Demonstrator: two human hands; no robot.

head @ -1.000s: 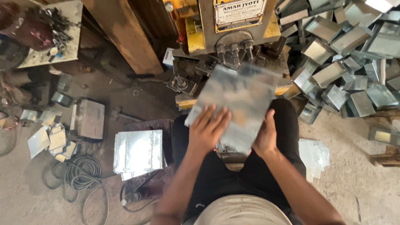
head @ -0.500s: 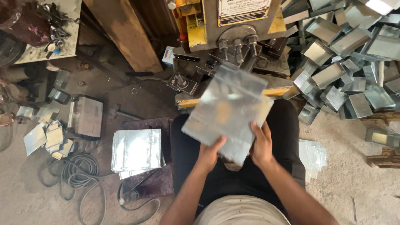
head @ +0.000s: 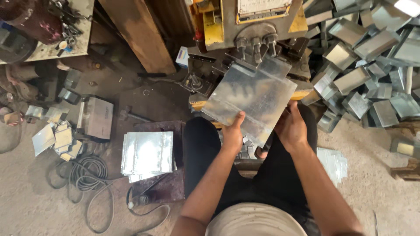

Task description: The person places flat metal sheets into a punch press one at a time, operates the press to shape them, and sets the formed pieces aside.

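**Notched metal sheet held at the press, both hands gripping**

Seen in the centre of the frame: a flat metal sheet [head: 251,98] with a notched upper edge, tilted, its top corner just under the bolts of the yellow and grey press [head: 251,26] at upper centre; held at the lower edge by the left hand [head: 233,133], fingers curled around the edge and thumb on top; gripped at the lower right corner by the right hand [head: 291,126], closed around the metal.

About progress, judging only from how things lie: sheet not yet seated flat in the machine, so this piece probably not yet formed; at upper right, a big heap of folded metal pieces [head: 372,57], open trough shapes lying in disorder, looks like much work already finished; at lower left of centre, a stack of flat sheets [head: 147,155] on a dark plate, seemingly still waiting; at lower right, a few more flat sheets [head: 333,161] on the ground.

About containers: no real box or bin visible; folded pieces themselves hollow and holding nothing; at far left, small metal offcuts [head: 54,137] scattered on the floor, beside a coiled cable [head: 87,175].
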